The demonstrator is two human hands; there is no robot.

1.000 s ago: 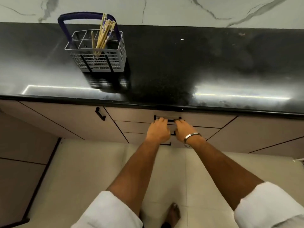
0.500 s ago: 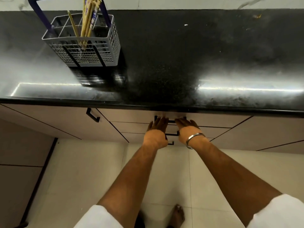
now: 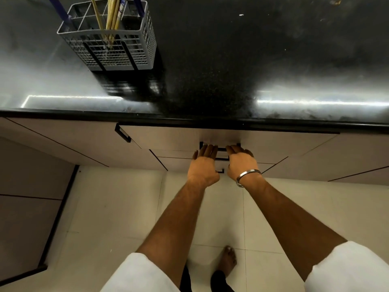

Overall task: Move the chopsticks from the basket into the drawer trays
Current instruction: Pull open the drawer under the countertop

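- Since half a second ago the top drawer [image 3: 168, 140] has come a little way out from under the countertop's front edge, and both hands have drawn back with it; the basket now sits higher in the view, its handle cut off at the top edge.
- The left hand [image 3: 203, 165] reaches palm up under the drawer's black handle [image 3: 221, 149], its fingers [image 3: 207, 150] hooked up around the left part of the bar.
- The right hand [image 3: 241, 162] grips the right part of the same bar in the same way, fingers curled under it; a metal bangle [image 3: 248, 177] circles that wrist.
- The grey basket [image 3: 117, 51] stands on the black countertop [image 3: 231, 60] near its far left corner, well apart from the hands.
- The chopsticks [image 3: 111, 15] stand upright in one of the basket's back compartments, one leaning to the left of the bunch; their tops run out of view.
- The inside of the drawer is hidden, so no trays can be seen.
- A second black handle [image 3: 123, 133] sits on the cabinet front to the left.
- A bare foot [image 3: 227, 260] rests on the pale tiled floor below.
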